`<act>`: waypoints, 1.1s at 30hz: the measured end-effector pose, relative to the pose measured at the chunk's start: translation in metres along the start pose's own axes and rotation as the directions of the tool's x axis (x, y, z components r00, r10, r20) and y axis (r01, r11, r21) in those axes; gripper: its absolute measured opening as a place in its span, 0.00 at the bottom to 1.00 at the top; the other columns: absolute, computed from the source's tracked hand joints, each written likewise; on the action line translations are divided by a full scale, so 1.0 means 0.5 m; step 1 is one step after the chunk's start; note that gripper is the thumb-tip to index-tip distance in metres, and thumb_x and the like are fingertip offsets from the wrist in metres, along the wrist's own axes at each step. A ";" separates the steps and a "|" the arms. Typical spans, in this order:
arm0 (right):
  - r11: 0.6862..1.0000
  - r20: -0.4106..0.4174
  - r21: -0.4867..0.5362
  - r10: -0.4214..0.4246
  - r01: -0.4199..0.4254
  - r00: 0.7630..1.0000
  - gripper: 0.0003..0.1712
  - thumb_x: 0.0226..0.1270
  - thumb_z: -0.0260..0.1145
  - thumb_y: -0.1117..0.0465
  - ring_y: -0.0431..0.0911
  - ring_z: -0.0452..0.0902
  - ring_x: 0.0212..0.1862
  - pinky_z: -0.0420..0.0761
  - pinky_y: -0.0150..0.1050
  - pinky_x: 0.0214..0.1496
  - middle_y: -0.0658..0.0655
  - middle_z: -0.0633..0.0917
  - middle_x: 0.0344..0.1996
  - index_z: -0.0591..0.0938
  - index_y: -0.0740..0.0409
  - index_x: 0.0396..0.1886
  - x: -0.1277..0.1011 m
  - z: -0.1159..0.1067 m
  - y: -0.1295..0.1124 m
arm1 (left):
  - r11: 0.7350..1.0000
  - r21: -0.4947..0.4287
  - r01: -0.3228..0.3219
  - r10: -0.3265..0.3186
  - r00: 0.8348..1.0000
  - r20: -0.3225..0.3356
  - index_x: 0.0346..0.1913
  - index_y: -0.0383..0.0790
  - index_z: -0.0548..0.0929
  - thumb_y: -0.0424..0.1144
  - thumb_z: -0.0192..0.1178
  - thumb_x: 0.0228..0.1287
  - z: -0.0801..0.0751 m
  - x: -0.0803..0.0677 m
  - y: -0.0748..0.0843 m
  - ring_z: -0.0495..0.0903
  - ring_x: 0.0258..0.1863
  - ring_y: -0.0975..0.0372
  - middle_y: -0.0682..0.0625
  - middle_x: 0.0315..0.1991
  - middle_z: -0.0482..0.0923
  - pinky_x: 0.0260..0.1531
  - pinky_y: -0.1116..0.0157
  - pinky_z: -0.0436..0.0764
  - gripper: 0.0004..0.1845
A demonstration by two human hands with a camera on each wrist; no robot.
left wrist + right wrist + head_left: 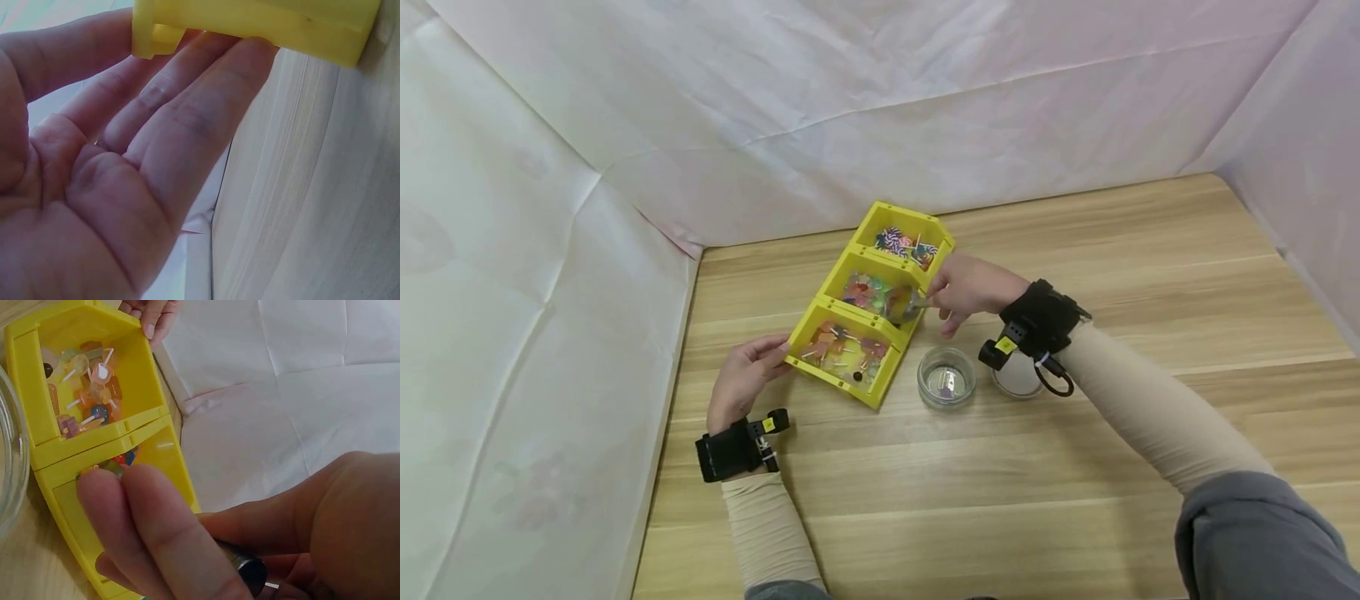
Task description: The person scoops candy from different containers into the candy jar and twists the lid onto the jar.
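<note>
At the left side of the wooden table (pixel 1075 250), near its left edge, the left hand (pixel 747 375) lies with straight, relaxed fingers (pixel 187 106), and the fingertips press against the near left corner of the yellow tray (pixel 842 379); it does not grasp anything. The tray stands a little left of the middle of the table, slanted toward the back edge, and has three compartments in a row. The nearest compartment holds small coloured sticks (pixel 842 346) with white stems, the middle compartment holds mixed coloured small pieces (pixel 867 293), and the far compartment holds striped pieces (pixel 901 242). Over the right side of the middle compartment is the right hand (pixel 966 287). Its fingers and thumb are curled around a small metal tool (pixel 247 569), and its tip reaches into that compartment; what kind of tool it is I cannot tell, because the fingers cover most of it. To the right of the tray, near its nearest compartment, a small round glass dish (pixel 947 377) stands on the table with a few small things inside. Just right of the dish a flat round lid (pixel 1017 379) lies on the table, partly hidden under the right wrist.
</note>
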State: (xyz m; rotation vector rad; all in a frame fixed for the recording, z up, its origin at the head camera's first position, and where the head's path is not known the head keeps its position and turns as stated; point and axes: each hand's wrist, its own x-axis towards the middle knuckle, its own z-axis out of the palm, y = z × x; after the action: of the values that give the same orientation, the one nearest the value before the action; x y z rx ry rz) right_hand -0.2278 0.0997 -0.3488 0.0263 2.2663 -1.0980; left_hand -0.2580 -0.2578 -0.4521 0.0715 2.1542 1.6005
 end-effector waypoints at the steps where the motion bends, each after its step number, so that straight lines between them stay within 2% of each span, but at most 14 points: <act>1: 1.000 0.005 0.023 0.003 -0.003 1.000 0.21 0.75 0.52 0.70 0.47 0.87 0.34 0.89 0.41 0.44 0.72 0.80 0.48 0.74 0.72 0.64 0.003 0.001 0.004 | 1.000 0.001 -0.002 0.002 1.000 -0.002 0.63 0.31 0.77 0.37 0.55 0.75 0.000 0.000 0.000 0.81 0.55 0.54 0.36 0.62 0.76 0.57 0.58 0.82 0.19; 5: 0.993 0.012 0.119 0.002 -0.003 1.000 0.22 0.75 0.51 0.72 0.47 0.86 0.34 0.89 0.40 0.44 0.76 0.79 0.51 0.72 0.75 0.65 0.022 0.008 0.024 | 1.000 0.002 -0.002 0.002 1.000 -0.006 0.63 0.31 0.77 0.36 0.55 0.75 0.000 0.001 -0.001 0.82 0.54 0.55 0.36 0.62 0.76 0.58 0.57 0.82 0.19; 11: 0.983 0.000 0.185 -0.003 0.003 1.000 0.23 0.73 0.52 0.73 0.46 0.86 0.34 0.89 0.40 0.45 0.76 0.77 0.56 0.71 0.73 0.66 0.044 0.017 0.042 | 1.000 0.001 0.007 -0.007 1.000 -0.003 0.62 0.33 0.78 0.37 0.56 0.74 0.004 0.000 -0.003 0.82 0.53 0.56 0.37 0.61 0.77 0.58 0.57 0.82 0.18; 19: 0.978 0.002 0.208 0.015 -0.015 1.000 0.23 0.74 0.53 0.70 0.48 0.86 0.36 0.87 0.45 0.51 0.74 0.78 0.56 0.71 0.72 0.66 0.054 0.023 0.052 | 1.000 0.006 -0.009 0.009 1.000 0.009 0.63 0.32 0.77 0.38 0.56 0.75 0.001 0.001 -0.004 0.81 0.55 0.54 0.36 0.62 0.76 0.58 0.57 0.81 0.19; 26: 0.982 -0.025 0.191 0.013 -0.008 1.000 0.19 0.68 0.60 0.72 0.48 0.84 0.33 0.88 0.44 0.49 0.69 0.76 0.53 0.77 0.76 0.58 0.055 0.031 0.059 | 1.000 0.001 -0.010 0.010 1.000 0.013 0.64 0.32 0.77 0.37 0.55 0.75 0.001 0.001 -0.004 0.79 0.58 0.50 0.36 0.63 0.75 0.58 0.57 0.81 0.19; 30: 0.984 -0.012 0.181 0.001 0.001 1.000 0.18 0.70 0.57 0.73 0.49 0.85 0.35 0.89 0.43 0.48 0.71 0.78 0.51 0.78 0.77 0.57 0.059 0.023 0.066 | 1.000 0.005 -0.008 0.008 1.000 0.008 0.63 0.33 0.78 0.37 0.56 0.75 0.002 0.001 -0.005 0.80 0.57 0.52 0.37 0.63 0.76 0.58 0.58 0.82 0.19; 33: 0.981 0.003 0.195 0.000 0.000 1.000 0.19 0.72 0.55 0.73 0.54 0.85 0.41 0.89 0.42 0.48 0.75 0.78 0.52 0.76 0.76 0.59 0.061 0.011 0.074 | 1.000 0.009 -0.004 0.004 1.000 0.004 0.63 0.34 0.78 0.38 0.56 0.75 0.002 0.002 -0.006 0.81 0.56 0.53 0.38 0.62 0.77 0.57 0.58 0.82 0.19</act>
State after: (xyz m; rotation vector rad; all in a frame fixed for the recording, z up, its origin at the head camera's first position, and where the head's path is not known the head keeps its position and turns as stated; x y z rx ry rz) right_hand -0.2396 0.1128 -0.3936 0.1040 2.1476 -1.3156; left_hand -0.2579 -0.2576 -0.4556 0.0819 2.1602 1.5918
